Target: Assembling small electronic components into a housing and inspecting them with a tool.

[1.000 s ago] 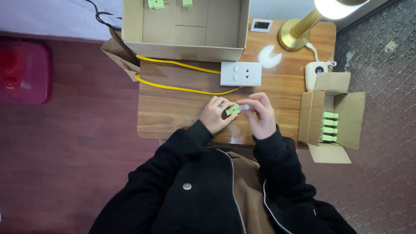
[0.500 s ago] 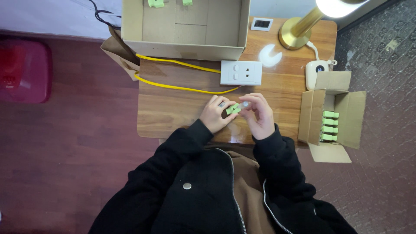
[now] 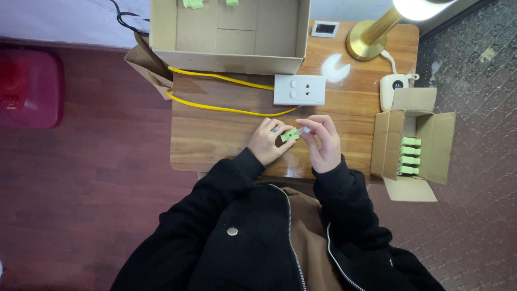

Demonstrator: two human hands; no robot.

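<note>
An open carton [image 3: 414, 141] of green blocks sits right on the counter [image 3: 215, 134]. Left hand [image 3: 265, 143] pinches a green block [image 3: 290, 134]; right hand [image 3: 323, 141] pinches what seems a small clear piece [image 3: 304, 130].

There is one view only, from a camera on the person's head. It looks straight down, from quite high above the small wooden table [image 3: 215, 134], so the whole tabletop, the floor around it and the person's own black jacket [image 3: 242, 242] are seen. The far edge of the table is at the top of the frame, the person's body at the bottom
</note>
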